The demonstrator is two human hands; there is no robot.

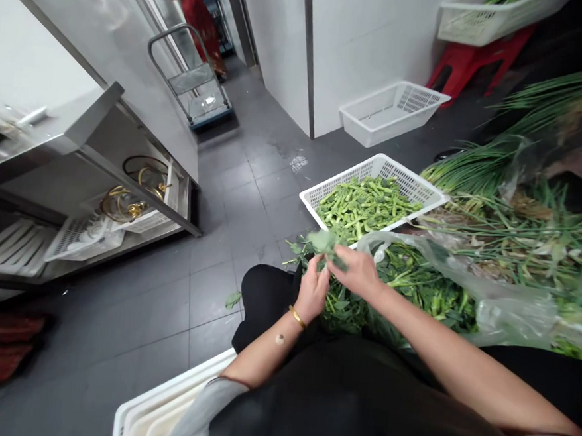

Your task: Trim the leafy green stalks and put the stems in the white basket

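My left hand [313, 287], with a gold bangle on its wrist, is closed on a leafy green sprig [323, 242]. Close beside it, my right hand [360, 270] pinches the same sprig by its leaves. Just beyond both hands, a white basket [316, 214] holds cut green stems [366, 205]. Leafy greens [428, 291] lie in an open clear plastic bag [508, 309] to the right, and more leaves spread beneath my hands.
Scallions [494, 167] are heaped at the right. An empty white basket [377, 121] sits by the wall near a red stool [474, 58]. A steel shelf [137, 197] stands left. Behind are a trolley [200, 95] and a person [200, 22]. Stacked white baskets [125, 415] are at lower left.
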